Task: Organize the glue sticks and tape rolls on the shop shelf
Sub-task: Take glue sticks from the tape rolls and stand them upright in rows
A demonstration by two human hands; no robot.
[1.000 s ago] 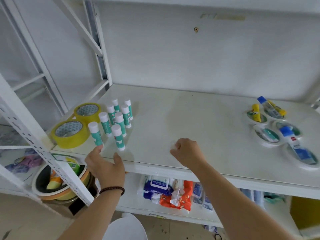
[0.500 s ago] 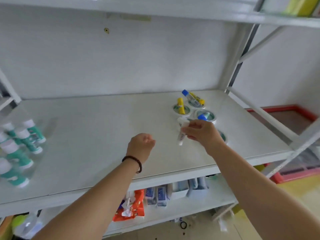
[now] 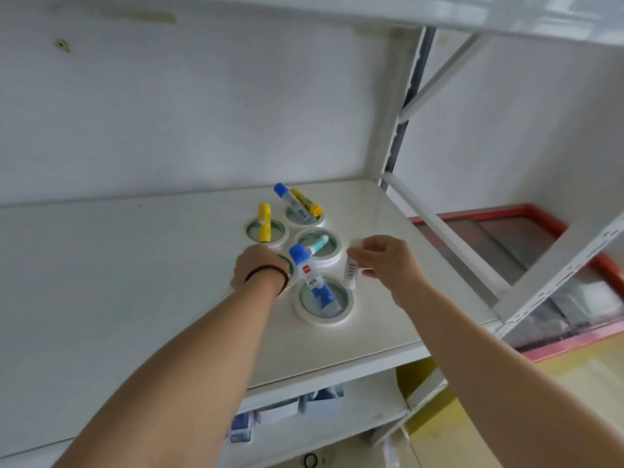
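Several white tape rolls lie flat on the white shelf (image 3: 135, 282), among them a front tape roll (image 3: 344, 314) and a middle tape roll (image 3: 332, 256). Glue sticks rest across them: a yellow glue stick (image 3: 264, 221), a second yellow stick (image 3: 305, 201) beside a blue-capped stick (image 3: 291, 201), a teal stick (image 3: 317, 244) and a big blue-capped glue bottle (image 3: 312, 283). My left hand (image 3: 258, 268) curls over another tape roll (image 3: 291, 269), fingers hidden. My right hand (image 3: 388, 261) pinches a white glue stick (image 3: 351, 273) with a barcode, just right of the rolls.
A perforated shelf post (image 3: 405, 106) and a slanted brace (image 3: 449, 244) stand at the right end. Another shelf board (image 3: 472, 11) hangs overhead. The lower shelf holds small boxes (image 3: 243, 430). A red-edged mat (image 3: 540, 214) lies beyond on the right.
The view swung right, away from the teal glue sticks and yellow tape. My right hand picked up the white glue stick. My left hand travelled right and came down on a tape roll.
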